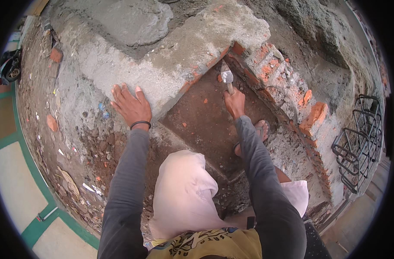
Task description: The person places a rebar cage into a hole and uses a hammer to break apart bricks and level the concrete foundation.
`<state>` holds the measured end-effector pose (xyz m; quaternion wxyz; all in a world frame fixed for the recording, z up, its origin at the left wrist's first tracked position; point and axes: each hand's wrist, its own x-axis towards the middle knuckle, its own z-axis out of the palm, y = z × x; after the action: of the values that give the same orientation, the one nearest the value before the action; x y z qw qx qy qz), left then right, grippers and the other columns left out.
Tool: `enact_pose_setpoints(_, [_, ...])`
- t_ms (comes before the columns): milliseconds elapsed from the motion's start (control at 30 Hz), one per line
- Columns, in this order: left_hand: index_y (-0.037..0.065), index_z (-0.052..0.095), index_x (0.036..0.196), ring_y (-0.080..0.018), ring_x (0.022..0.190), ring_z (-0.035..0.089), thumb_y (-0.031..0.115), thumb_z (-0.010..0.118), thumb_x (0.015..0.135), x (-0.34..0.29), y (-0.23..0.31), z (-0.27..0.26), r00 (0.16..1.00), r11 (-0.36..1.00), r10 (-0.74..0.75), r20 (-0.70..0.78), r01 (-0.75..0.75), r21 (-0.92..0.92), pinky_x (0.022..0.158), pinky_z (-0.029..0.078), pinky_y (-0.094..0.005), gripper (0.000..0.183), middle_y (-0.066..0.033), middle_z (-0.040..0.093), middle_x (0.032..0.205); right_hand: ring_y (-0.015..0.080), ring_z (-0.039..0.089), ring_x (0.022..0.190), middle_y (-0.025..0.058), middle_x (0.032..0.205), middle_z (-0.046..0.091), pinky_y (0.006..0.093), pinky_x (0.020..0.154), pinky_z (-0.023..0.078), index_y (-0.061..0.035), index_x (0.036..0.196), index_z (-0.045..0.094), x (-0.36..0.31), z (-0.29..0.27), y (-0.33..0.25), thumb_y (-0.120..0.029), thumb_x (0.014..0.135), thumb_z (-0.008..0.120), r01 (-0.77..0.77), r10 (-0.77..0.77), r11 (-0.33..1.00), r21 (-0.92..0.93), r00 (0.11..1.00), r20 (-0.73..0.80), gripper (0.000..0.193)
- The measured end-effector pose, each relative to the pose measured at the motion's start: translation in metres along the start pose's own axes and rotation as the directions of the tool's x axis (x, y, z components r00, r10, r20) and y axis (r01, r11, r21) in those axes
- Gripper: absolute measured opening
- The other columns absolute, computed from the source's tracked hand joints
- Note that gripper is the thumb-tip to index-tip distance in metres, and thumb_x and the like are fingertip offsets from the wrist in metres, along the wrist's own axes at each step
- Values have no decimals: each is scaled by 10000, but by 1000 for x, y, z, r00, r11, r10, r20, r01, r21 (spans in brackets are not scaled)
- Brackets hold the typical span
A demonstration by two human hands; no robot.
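Observation:
My left hand [132, 106] lies flat with fingers spread on the grey mortar top of a low brick wall [162, 82]; a dark band circles its wrist. My right hand [235, 103] is closed round the short handle of a hammer [227, 74]. The hammer's tapered metal head points toward the inner corner where two wall stretches meet. Below it lies a brown earth pit [197, 112] with a few red brick bits. To the right, the other wall stretch [287, 77] has broken, exposed red bricks.
My sandalled foot [261, 130] stands in the pit. A loose-looking brick [314, 117] sits on the right wall, near a steel rebar cage [359, 140]. Wet-looking grey mortar [136, 21] spreads beyond the wall. Rubble [71, 168] and green-edged tiles [20, 172] lie left.

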<state>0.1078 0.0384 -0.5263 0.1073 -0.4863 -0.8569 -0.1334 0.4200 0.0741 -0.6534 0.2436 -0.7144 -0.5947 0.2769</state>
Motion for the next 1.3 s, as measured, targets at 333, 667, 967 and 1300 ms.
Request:
enact_pose_setpoints(333, [26,386,1348,-303,1391,187,383,389,946,-23,-14,-7,997,999,-37,69,38,-15,1134,80,-510,537,-180,301,1442,397,623,756,226,774,633,415,657,477,27,857,624,17,-9,10,-182,780,610,-3,3,993,-117,1000,-1,223])
enact_pose_setpoints(667, [17,396,1340,-308,1387,198,390,389,938,-17,-30,-7,999,999,-31,10,31,-11,1131,96,-515,548,-187,308,1434,90,470,628,18,681,488,265,543,413,-12,903,544,-79,-24,-48,-143,879,570,147,-104,752,642,989,-105,135])
enact_pose_setpoints(967, [19,393,1337,-306,1392,185,386,396,936,-11,-3,-3,999,1000,-15,49,15,0,1134,88,-517,544,-190,299,1438,374,651,763,236,747,642,456,721,472,39,857,646,-9,0,5,-257,737,626,-217,220,973,-71,975,31,321])
enact_pose_setpoints(1300, [25,380,1351,-305,1394,173,402,372,941,-10,-22,-11,999,1000,-22,47,22,13,1142,76,-505,557,-185,290,1441,211,552,549,146,567,539,383,539,422,8,660,541,-11,-5,-29,-145,861,570,408,-378,905,120,901,-215,255])
